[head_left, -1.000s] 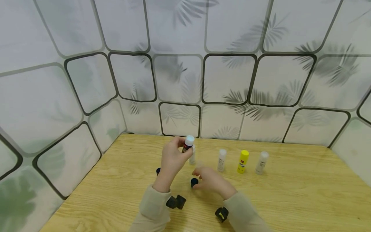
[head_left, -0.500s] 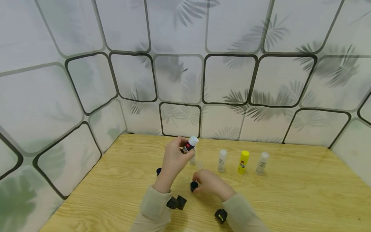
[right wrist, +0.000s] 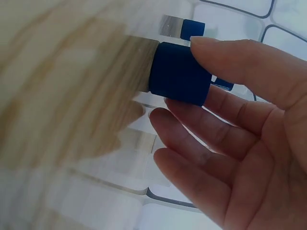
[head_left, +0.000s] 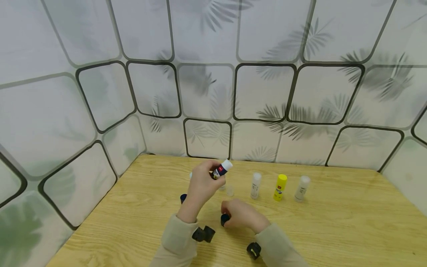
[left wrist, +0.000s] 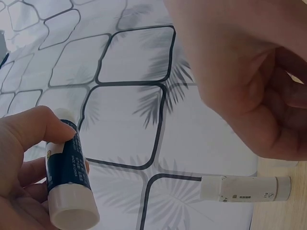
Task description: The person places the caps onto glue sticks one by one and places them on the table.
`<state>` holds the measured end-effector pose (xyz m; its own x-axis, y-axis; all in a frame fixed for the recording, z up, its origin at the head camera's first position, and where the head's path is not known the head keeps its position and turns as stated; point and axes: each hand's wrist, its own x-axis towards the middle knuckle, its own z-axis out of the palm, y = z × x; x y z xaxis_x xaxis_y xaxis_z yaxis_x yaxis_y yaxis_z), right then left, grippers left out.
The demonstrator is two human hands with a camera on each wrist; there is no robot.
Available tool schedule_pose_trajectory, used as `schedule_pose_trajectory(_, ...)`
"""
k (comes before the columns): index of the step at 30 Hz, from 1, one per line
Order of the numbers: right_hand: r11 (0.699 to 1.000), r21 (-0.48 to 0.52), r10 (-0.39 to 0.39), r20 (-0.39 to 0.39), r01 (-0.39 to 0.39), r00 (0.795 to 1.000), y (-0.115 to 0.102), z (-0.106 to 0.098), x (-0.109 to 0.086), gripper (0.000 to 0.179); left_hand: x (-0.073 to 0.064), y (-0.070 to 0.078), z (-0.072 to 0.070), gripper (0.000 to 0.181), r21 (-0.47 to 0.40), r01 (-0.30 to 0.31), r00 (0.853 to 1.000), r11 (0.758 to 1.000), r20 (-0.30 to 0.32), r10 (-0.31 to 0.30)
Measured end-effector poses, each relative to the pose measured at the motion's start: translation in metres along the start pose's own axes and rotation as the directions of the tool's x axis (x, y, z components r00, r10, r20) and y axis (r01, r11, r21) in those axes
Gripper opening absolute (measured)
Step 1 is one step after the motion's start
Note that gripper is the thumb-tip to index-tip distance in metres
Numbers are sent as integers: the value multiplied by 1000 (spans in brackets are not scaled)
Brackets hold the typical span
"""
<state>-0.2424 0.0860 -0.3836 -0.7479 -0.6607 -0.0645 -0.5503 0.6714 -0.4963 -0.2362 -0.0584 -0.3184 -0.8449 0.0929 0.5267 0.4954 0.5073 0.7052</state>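
Observation:
A glue stick (head_left: 221, 170) with a navy label and white ends is in the grip of my left hand (head_left: 205, 181). It leans to the right above the table. The left wrist view shows the thumb lying across the label of this glue stick (left wrist: 67, 163). Lower down, my right hand (head_left: 242, 215) pinches a dark blue cap (head_left: 225, 220) that stands on the table. In the right wrist view the thumb is at one side of the cap (right wrist: 180, 73), with fingers behind its other side.
To the right stand a white glue stick (head_left: 255, 185), a yellow one (head_left: 280, 187) and another white one (head_left: 302, 189). A clear cap (head_left: 230, 191) sits near the middle. Another dark blue cap (head_left: 183, 198) is left of my left forearm. A patterned cloth wall (head_left: 207, 92) rises behind the table.
My left hand has tilted the glue stick further to the right. My right hand has moved slightly toward me and closed on the blue cap, which shifted a little nearer.

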Motion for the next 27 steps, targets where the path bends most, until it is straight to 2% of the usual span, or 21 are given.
schedule_pose_trajectory(12,999,42,10,-1,-10,1000,1,-1,0,20,-1,-1,1,28,34,-40,999,999,14,40)
schedule_pose_trajectory(20,995,87,-44,-98,53,994,9,-13,-4,19,-1,-1,2,28,54,-50,998,997,32,48)
schedule_pose_trajectory(27,977,150,-118,-213,151,970,10,-32,-16,15,0,-1,2,27,77,-69,996,995,61,64)
